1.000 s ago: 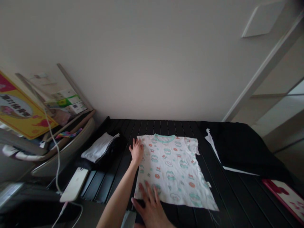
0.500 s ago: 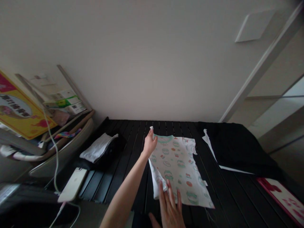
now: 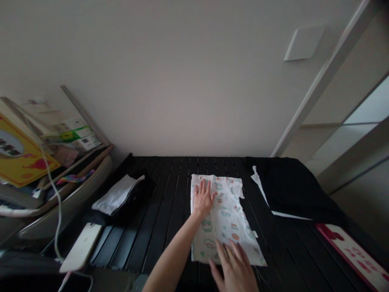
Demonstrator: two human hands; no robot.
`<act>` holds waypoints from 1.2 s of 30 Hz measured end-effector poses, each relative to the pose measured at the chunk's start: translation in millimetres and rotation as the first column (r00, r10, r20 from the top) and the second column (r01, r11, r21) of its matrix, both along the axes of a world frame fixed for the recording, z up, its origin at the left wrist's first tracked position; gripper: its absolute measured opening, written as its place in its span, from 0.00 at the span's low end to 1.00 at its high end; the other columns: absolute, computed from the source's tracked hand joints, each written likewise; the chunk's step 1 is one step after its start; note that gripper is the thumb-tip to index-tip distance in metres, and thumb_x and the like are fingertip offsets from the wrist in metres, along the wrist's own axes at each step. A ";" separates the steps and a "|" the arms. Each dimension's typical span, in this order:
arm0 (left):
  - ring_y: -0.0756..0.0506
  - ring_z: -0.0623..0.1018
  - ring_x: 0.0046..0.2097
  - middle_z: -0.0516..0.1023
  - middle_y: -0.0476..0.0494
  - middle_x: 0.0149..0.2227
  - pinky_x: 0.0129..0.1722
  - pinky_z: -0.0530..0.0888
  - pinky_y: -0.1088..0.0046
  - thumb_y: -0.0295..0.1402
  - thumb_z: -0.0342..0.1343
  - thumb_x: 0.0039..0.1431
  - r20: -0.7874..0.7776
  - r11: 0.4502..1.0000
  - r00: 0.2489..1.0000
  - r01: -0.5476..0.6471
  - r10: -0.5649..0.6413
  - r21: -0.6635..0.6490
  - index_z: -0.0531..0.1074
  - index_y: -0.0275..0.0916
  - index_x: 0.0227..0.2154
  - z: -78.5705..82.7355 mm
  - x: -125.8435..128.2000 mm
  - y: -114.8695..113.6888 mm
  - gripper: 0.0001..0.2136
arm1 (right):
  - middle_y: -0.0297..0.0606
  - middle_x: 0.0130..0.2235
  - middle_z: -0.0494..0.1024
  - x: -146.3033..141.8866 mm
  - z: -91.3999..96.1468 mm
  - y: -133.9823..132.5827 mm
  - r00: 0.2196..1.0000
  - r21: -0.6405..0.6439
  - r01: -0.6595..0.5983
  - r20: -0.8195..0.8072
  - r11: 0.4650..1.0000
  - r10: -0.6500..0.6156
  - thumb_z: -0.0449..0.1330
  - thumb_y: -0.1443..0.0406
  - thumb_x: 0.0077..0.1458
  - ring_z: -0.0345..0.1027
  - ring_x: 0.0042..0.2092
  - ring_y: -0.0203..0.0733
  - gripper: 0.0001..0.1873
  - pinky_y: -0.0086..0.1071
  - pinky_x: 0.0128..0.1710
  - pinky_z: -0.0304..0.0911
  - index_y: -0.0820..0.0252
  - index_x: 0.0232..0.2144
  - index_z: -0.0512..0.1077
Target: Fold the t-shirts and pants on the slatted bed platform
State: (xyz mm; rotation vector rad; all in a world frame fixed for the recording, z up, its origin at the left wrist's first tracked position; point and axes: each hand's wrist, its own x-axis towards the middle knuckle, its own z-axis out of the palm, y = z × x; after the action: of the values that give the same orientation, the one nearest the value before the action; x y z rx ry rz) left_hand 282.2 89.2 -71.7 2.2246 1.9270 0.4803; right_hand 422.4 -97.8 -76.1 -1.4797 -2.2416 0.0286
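White cotton T-shirt, folded lengthwise, is laid flat on a black slatted counter.
Its upper part is pressed by the open left hand, its lower edge by the spread right hand; nothing is gripped.

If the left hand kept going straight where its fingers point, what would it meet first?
The left hand rests on the folded printed T-shirt, so probably the shirt's far edge first, then the black slatted surface beyond; depth is unclear.

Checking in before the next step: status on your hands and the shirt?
Left hand flat on white T-shirt with teal-and-orange print, folded lengthwise on black slatted surface. Right hand fingers on shirt's near edge. Folded white cloth lies apart, left.
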 end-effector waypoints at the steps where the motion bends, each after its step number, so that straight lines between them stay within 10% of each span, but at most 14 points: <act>1: 0.39 0.44 0.69 0.44 0.35 0.69 0.66 0.42 0.52 0.48 0.38 0.66 -0.016 1.000 1.000 -0.007 0.007 0.009 0.47 0.38 0.66 1.8 0.7 -0.6 0.30 | 0.47 0.51 0.76 3.0 10.0 13.2 1.000 0.000 0.024 -0.010 1.000 -0.024 0.53 0.49 0.57 0.66 0.55 0.61 0.27 0.53 0.53 0.61 0.55 0.52 0.73; 6: 0.34 0.39 0.68 0.40 0.37 0.69 0.64 0.43 0.42 0.45 0.43 0.65 -0.029 1.000 1.000 -0.010 0.009 -0.011 0.46 0.41 0.67 21.0 18.5 -22.5 0.30 | 0.54 0.64 0.58 37.5 30.0 108.9 0.970 -0.054 0.236 0.065 0.970 -0.232 0.48 0.50 0.59 0.48 0.64 0.66 0.33 0.55 0.57 0.54 0.61 0.61 0.62; 13: 0.31 0.40 0.68 0.36 0.46 0.70 0.61 0.49 0.37 0.47 0.39 0.67 0.104 0.938 0.942 0.329 -0.318 -0.112 0.42 0.55 0.66 60.1 55.2 -115.2 0.26 | 0.42 0.69 0.45 80.6 -2.6 210.2 0.916 -0.450 0.390 0.280 0.803 -0.288 0.40 0.45 0.61 0.29 0.68 0.63 0.33 0.61 0.61 0.37 0.42 0.65 0.49; 20: 0.30 0.39 0.68 0.37 0.44 0.69 0.58 0.46 0.31 0.53 0.41 0.64 0.299 0.784 0.794 0.592 -0.529 -0.187 0.48 0.56 0.64 57.9 73.4 -158.2 0.27 | 0.33 0.70 0.39 88.4 -25.8 224.5 0.952 -0.535 0.302 0.214 0.789 -0.219 0.32 0.47 0.62 0.21 0.69 0.57 0.34 0.66 0.60 0.32 0.44 0.67 0.40; 28: 0.33 0.38 0.68 0.38 0.38 0.68 0.61 0.44 0.35 0.47 0.43 0.65 0.272 0.848 0.852 0.501 -0.447 -0.176 0.36 0.39 0.67 60.8 76.8 -172.9 0.35 | 0.33 0.69 0.44 78.0 -0.2 222.1 0.947 -0.472 0.321 0.158 0.821 -0.279 0.31 0.48 0.62 0.18 0.68 0.57 0.35 0.69 0.59 0.33 0.51 0.67 0.43; 36: 0.31 0.40 0.68 0.36 0.41 0.68 0.63 0.48 0.40 0.47 0.49 0.60 0.196 0.974 0.973 0.159 -0.126 -0.163 0.30 0.41 0.66 46.2 47.7 -206.4 0.41 | 0.34 0.68 0.48 -11.4 66.3 224.7 0.993 -0.363 0.112 0.063 0.925 -0.095 0.35 0.45 0.62 0.22 0.69 0.58 0.34 0.66 0.61 0.32 0.49 0.65 0.52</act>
State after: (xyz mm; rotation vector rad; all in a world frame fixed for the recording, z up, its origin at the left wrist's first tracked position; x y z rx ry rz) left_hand 330.0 -117.2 -25.4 2.1065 1.6365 0.4559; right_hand 411.1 126.9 -9.8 -1.8034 -2.2775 0.4055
